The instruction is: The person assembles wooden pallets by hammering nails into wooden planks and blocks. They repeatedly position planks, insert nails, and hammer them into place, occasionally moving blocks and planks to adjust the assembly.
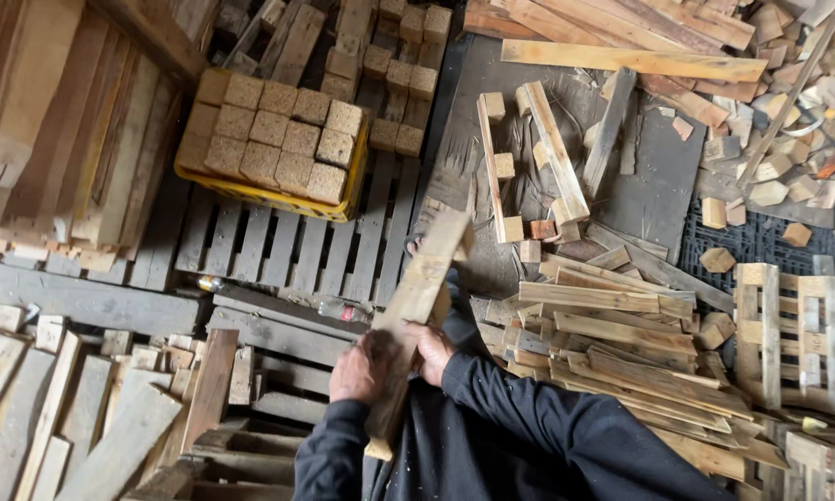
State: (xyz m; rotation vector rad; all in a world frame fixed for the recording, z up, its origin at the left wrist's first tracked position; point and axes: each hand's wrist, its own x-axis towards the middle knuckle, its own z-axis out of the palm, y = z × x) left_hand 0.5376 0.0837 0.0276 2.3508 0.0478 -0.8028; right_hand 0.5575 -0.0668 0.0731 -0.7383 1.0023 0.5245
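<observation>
Wood lies everywhere here: at the far left, stacked planks (pixel 74 139) lean in a pile, and loose boards (pixel 56 408) spread over the floor below them. Next comes a yellow crate (pixel 278 197) packed with square chipboard blocks (pixel 274 130), resting on a grey pallet (pixel 288 246). In the middle, the left hand (pixel 357 371) wraps a long pale plank (pixel 416 297) from its left side, fingers clenched round it, while the right hand (pixel 431 351) grips the same plank from the right, its fingers also closed on the wood. The plank is tilted, its upper end up over the pallet and its lower end near the person's dark jacket (pixel 529 436). To the right lies a heap of split boards (pixel 622 353), and beyond it a small pale pallet (pixel 793 334). The rough plank could splinter into bare palms, or slip and drop among the loose boards, I judge, because neither hand is gloved.
</observation>
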